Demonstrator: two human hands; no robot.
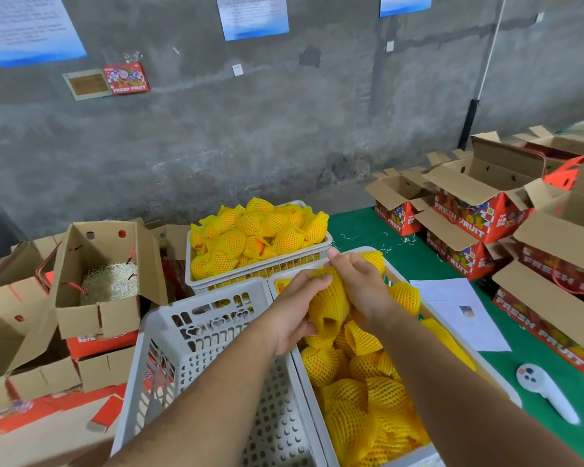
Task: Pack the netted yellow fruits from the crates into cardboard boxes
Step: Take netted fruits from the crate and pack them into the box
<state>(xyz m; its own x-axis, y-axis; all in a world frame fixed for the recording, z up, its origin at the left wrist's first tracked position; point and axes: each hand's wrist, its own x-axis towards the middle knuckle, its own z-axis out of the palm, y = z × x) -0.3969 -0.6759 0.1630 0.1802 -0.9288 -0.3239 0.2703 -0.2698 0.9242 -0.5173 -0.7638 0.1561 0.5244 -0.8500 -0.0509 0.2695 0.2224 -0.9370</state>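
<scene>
Both hands hold one yellow foam net sleeve (329, 306) above the near right white crate (506, 387), which is filled with several yellow nets. My left hand (292, 313) grips the sleeve from the left side. My right hand (358, 286) grips its top from the right. Whether a fruit is inside this sleeve is hidden. A far white crate (260, 269) is heaped with netted yellow fruits (253, 232). An open cardboard box (96, 315) with pale shredded padding stands at the left.
An empty perforated white crate (196, 335) sits near left. Several open red "FRESH FRUIT" boxes (469, 210) stand on the green table (368, 230) at right, beside a paper sheet (459, 311) and a white controller (547, 390). Flattened cartons lie at the left; a concrete wall is behind.
</scene>
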